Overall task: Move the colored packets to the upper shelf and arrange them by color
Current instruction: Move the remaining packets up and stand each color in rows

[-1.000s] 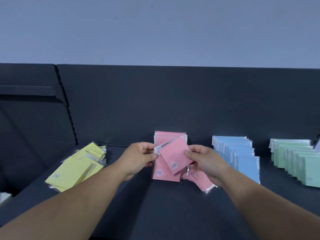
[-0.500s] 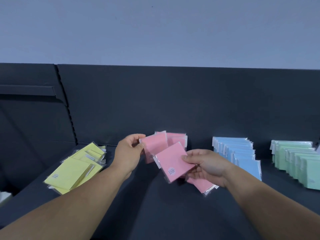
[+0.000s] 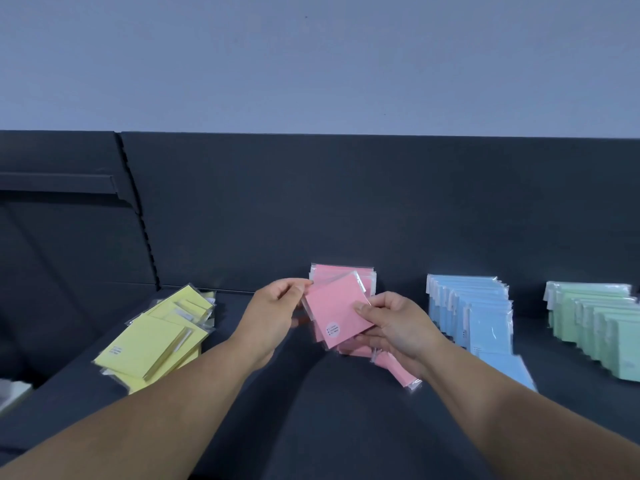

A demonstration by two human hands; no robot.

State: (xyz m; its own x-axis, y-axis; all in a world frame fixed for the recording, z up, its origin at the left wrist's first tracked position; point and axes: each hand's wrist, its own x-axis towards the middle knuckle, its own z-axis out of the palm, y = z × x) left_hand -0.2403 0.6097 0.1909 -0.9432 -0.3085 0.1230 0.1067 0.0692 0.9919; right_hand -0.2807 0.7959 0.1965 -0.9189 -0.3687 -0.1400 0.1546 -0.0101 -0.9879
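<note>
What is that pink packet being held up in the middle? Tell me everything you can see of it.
The held pink packet is a flat square of pink paper in a clear glossy sleeve, with a round white sticker bearing tiny print near its lower edge. It is tilted, held above the dark shelf in front of the upright pink stack. The right hand pinches its right side, thumb on the face; the left hand pinches its upper left corner.
</note>
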